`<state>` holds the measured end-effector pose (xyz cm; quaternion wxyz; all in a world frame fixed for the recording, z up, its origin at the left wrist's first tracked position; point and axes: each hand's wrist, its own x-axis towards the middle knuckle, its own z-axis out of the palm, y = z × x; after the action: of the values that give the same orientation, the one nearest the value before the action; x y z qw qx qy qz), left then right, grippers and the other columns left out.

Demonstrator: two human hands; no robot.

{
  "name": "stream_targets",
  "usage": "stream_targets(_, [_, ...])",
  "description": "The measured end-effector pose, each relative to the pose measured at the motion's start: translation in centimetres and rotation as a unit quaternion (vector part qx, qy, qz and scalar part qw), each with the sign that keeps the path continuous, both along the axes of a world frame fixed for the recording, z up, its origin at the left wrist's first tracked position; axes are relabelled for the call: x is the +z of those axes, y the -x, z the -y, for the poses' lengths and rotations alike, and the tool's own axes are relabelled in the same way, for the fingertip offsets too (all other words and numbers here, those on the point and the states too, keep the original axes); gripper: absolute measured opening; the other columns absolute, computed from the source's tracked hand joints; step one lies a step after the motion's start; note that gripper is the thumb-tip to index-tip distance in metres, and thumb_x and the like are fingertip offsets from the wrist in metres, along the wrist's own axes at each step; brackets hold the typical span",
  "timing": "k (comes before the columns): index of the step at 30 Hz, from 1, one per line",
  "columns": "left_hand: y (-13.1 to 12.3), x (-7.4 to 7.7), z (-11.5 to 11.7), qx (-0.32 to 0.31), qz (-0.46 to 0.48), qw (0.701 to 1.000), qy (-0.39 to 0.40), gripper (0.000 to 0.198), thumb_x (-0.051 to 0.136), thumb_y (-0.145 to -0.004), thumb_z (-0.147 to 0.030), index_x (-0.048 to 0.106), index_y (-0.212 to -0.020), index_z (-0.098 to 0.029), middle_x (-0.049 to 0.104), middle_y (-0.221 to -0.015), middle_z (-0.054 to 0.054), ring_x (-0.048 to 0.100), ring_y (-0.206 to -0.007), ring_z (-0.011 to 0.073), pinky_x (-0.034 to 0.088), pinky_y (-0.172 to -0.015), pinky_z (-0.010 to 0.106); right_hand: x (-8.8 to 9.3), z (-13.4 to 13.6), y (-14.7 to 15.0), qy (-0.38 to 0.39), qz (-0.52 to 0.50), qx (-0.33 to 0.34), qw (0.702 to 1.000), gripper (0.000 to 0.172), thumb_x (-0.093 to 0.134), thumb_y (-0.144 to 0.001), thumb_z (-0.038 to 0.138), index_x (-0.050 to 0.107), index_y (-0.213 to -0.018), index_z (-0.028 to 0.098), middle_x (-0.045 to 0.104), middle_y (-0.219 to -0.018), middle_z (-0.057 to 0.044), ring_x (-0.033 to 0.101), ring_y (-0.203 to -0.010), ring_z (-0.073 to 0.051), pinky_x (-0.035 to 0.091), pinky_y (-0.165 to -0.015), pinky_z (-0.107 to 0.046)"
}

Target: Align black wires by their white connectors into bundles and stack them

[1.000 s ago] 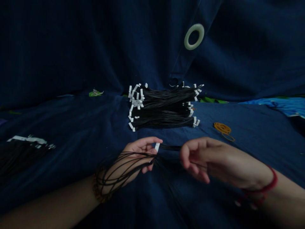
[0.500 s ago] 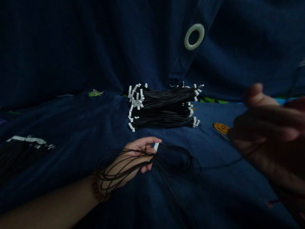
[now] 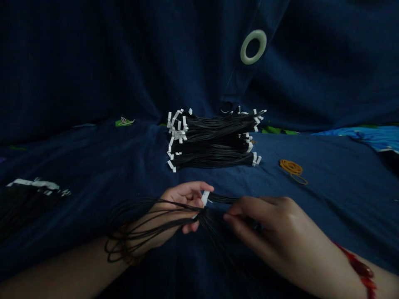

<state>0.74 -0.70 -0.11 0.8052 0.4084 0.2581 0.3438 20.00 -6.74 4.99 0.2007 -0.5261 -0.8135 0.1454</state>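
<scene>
My left hand (image 3: 182, 207) is closed around a bundle of thin black wires (image 3: 152, 220). A white connector (image 3: 205, 197) shows at its thumb and index finger. Some of the wires loop back over my left wrist, while others trail down toward the front. Close to its right, my right hand (image 3: 268, 226) is closed in a pinch, with a thin black wire running to its fingertips. The curled fingers hide the end of that wire. Behind both hands lies a stack of black wire bundles (image 3: 215, 143) with white connectors at both ends.
More black wires with white connectors (image 3: 34, 182) lie at the left. A coil of orange-yellow rubber bands (image 3: 291, 167) lies on the dark blue cloth (image 3: 336, 166) at the right. A pale ring (image 3: 253, 47) is set in the hanging cloth behind.
My right hand has moved from the far right, where it was raised and blurred, down and left to beside my left hand. The left hand keeps its hold on the wires; their loops have shifted leftward.
</scene>
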Motion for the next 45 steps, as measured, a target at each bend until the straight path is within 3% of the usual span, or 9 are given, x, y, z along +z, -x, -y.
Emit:
stream_targets(13, [0.0, -0.5, -0.3, -0.017, 0.028, 0.999, -0.001, 0.028, 0.069, -0.068, -0.013, 0.069, -0.095, -0.021, 0.060, -0.065, -0.003, 0.061, -0.044, 0.0083, 0.045, -0.036, 0.010, -0.5, 0.1, 0.2, -0.033, 0.022, 0.013, 0.999, 0.017, 0.045, -0.085, 0.021, 0.060, -0.080, 0.020, 0.060, -0.062, -0.001, 0.058, -0.056, -0.014, 0.041, -0.053, -0.024])
stream_targets(19, [0.1, -1.4, -0.8, -0.047, 0.062, 0.997, -0.021, 0.038, 0.074, -0.061, -0.017, 0.067, -0.098, -0.019, 0.060, -0.067, -0.001, 0.061, -0.044, 0.0106, 0.044, -0.034, 0.012, -0.6, 0.2, 0.4, -0.060, 0.037, 0.031, 0.997, 0.016, 0.044, -0.086, 0.018, 0.060, -0.080, 0.019, 0.059, -0.062, 0.000, 0.058, -0.056, -0.013, 0.039, -0.053, -0.024])
stream_targets(28, [-0.2, -1.1, -0.6, -0.034, -0.003, 0.999, -0.031, 0.039, 0.075, -0.061, -0.020, 0.065, -0.098, -0.019, 0.058, -0.064, -0.002, 0.058, -0.042, 0.0088, 0.042, -0.032, 0.011, -0.7, 0.5, 0.6, -0.075, 0.041, 0.052, 0.995, 0.018, 0.042, -0.087, 0.016, 0.059, -0.080, 0.018, 0.059, -0.063, 0.001, 0.056, -0.055, -0.012, 0.036, -0.053, -0.025])
stream_targets(38, [-0.5, -0.8, -0.2, -0.015, -0.099, 0.992, -0.076, 0.037, 0.069, -0.069, -0.031, 0.064, -0.102, -0.016, 0.055, -0.063, -0.001, 0.055, -0.040, 0.0071, 0.036, -0.031, 0.011, -0.6, 0.4, 0.4, -0.071, 0.057, 0.011, 0.996, 0.016, 0.044, -0.087, 0.019, 0.058, -0.078, 0.018, 0.057, -0.065, 0.000, 0.055, -0.059, -0.014, 0.036, -0.054, -0.026])
stream_targets(45, [-0.5, -0.7, -0.2, -0.004, -0.103, 0.993, -0.057, 0.037, 0.070, -0.068, -0.027, 0.064, -0.103, -0.016, 0.056, -0.063, 0.000, 0.056, -0.042, 0.0085, 0.038, -0.033, 0.013, -1.6, 0.0, 0.8, -0.131, 0.055, 0.032, 0.989, 0.016, 0.044, -0.087, 0.013, 0.060, -0.083, 0.015, 0.060, -0.070, -0.003, 0.055, -0.061, -0.015, 0.038, -0.057, -0.027])
